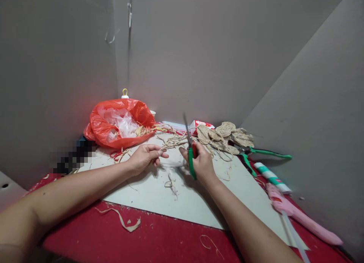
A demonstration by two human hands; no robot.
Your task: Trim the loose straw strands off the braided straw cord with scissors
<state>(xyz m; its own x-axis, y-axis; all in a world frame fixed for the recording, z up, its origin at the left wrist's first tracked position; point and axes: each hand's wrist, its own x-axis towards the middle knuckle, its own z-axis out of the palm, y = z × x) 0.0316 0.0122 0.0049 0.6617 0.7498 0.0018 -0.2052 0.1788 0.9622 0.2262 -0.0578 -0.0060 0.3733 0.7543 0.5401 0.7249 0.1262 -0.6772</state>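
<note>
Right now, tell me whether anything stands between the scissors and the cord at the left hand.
Nothing visible stands between the scissors, held in the right hand, and the cord pinched by the left hand.

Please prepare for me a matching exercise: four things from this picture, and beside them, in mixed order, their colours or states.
1. Scissors
2. Plastic bag
3. Glue gun
4. Fibre pieces

A. pink
B. beige, wound into flat coils
C. held in the right hand
D. red, with whitish plastic inside

Pairs: 1-C; 2-D; 3-A; 4-B
</note>
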